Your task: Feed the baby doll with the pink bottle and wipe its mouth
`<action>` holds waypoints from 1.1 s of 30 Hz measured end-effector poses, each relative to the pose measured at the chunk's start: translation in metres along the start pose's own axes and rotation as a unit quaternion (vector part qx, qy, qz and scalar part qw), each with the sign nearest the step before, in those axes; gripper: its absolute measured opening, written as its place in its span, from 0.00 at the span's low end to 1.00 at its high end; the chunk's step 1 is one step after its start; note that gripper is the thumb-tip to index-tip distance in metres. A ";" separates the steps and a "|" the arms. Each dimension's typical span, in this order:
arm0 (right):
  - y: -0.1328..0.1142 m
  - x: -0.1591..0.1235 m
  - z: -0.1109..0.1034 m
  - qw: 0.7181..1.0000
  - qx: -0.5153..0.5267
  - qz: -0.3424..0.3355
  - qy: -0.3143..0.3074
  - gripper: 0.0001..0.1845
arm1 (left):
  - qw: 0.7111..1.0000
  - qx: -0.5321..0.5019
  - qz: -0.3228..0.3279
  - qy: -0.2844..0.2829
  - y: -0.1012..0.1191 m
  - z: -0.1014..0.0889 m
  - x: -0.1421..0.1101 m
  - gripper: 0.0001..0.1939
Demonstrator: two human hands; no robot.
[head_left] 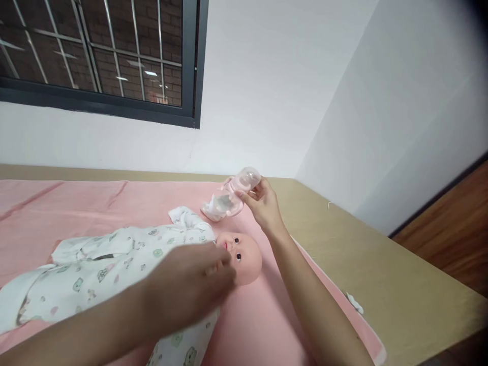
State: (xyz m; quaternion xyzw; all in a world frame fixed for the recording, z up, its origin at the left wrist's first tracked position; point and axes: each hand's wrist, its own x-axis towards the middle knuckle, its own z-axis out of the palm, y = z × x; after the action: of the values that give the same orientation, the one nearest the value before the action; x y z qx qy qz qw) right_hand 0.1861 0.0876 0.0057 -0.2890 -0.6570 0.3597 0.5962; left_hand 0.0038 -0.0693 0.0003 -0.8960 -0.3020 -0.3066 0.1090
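Pink and clear plastic make up the feeding bottle [234, 189], which is tilted above or against the far part of the pink sheet [247, 325], just beyond the doll's head. Its clear domed cap [250, 176] points up and to the right. The right hand [264, 202] is closed on the bottle near the cap, thumb on the near side, fingers behind. For good control, seat the grip on the rigid body or handle and avoid levering against the cap. Contents: cannot be determined; white material [212, 210] at the lower end may be a wrap or part of the bottle.

The left hand [194, 279], blurred, is half curled in front of the baby doll [249, 256]; whether it holds anything cannot be told. Clearance from the doll's face is advisable. Beyond the sheet lies a tan board [343, 254].
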 end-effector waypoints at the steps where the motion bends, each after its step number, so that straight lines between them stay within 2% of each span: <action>1: -0.007 -0.005 0.006 1.000 0.018 0.004 -0.015 0.32 | 0.999 0.015 -0.029 0.038 -0.010 -0.005 0.002 0.09; 3: -0.020 -0.014 0.019 0.998 0.049 0.016 -0.043 0.32 | 0.990 0.047 -0.095 0.092 -0.028 -0.010 0.003 0.07; 5: -0.031 -0.025 0.031 0.994 0.077 0.033 -0.069 0.32 | 0.978 0.079 -0.157 0.116 -0.040 -0.009 0.001 0.12; 9: -0.044 -0.044 0.050 0.986 0.109 0.052 -0.111 0.31 | 0.968 0.073 -0.218 0.104 -0.047 -0.008 0.000 0.27; 12: -0.048 -0.053 0.057 0.984 0.111 0.054 -0.130 0.32 | 0.962 0.031 -0.260 0.073 -0.045 -0.011 0.002 0.27; 18: -0.056 -0.055 0.056 0.985 0.102 0.054 -0.126 0.31 | 0.950 -0.007 -0.311 0.019 -0.046 -0.018 0.007 0.27; 22: -0.057 -0.041 0.039 0.996 0.059 0.020 -0.067 0.29 | 0.944 -0.009 -0.328 0.010 -0.059 -0.023 0.006 0.28; 25: -0.034 -0.017 0.013 1.000 0.009 0.005 -0.003 0.29 | 0.936 -0.016 -0.351 0.011 -0.079 -0.029 0.001 0.27; 28: 0.014 0.007 -0.021 0.992 -0.105 0.066 0.033 0.30 | 0.921 -0.028 -0.389 0.014 -0.108 -0.034 -0.010 0.27; 30: 0.051 0.015 -0.042 0.966 -0.218 0.117 0.076 0.29 | 0.911 -0.049 -0.409 0.026 -0.130 -0.035 -0.020 0.27; 33: 0.097 0.013 -0.065 0.915 -0.347 0.191 0.074 0.27 | 0.900 -0.081 -0.425 0.048 -0.159 -0.035 -0.033 0.30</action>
State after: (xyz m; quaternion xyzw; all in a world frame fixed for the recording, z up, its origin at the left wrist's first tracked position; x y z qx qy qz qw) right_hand 0.2441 0.1623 -0.0638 -0.6234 -0.6271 0.1932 0.4253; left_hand -0.1307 0.0274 0.0093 -0.6726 -0.6223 -0.3902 -0.0902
